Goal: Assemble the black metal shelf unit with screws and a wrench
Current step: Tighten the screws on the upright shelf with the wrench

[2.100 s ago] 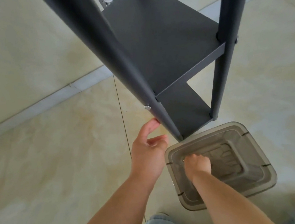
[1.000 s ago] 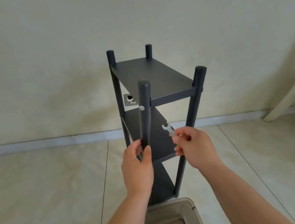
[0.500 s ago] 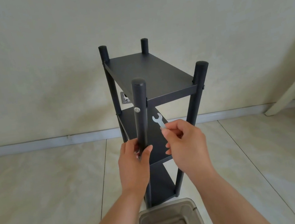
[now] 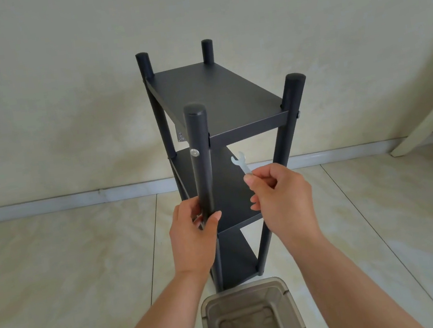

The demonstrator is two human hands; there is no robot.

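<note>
Gripping the near-left post [image 4: 202, 165] of the shelf [image 4: 216, 94], my left hand [image 4: 192, 239] has its fingers and thumb curled round the tube below a silver screw [image 4: 194, 152]. To its right, my right hand [image 4: 282, 202] pinches a small wrench [image 4: 241, 163] by its lower end, open jaw up, in front of the middle tier and apart from the screw. Upright on the tiled floor [image 4: 57, 269], the shelf stands before the far wall, a grey plastic bin [image 4: 252, 317] just near of its foot.

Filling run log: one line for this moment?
left hand grips front post | right hand pinches wrench | screw untouched
</note>
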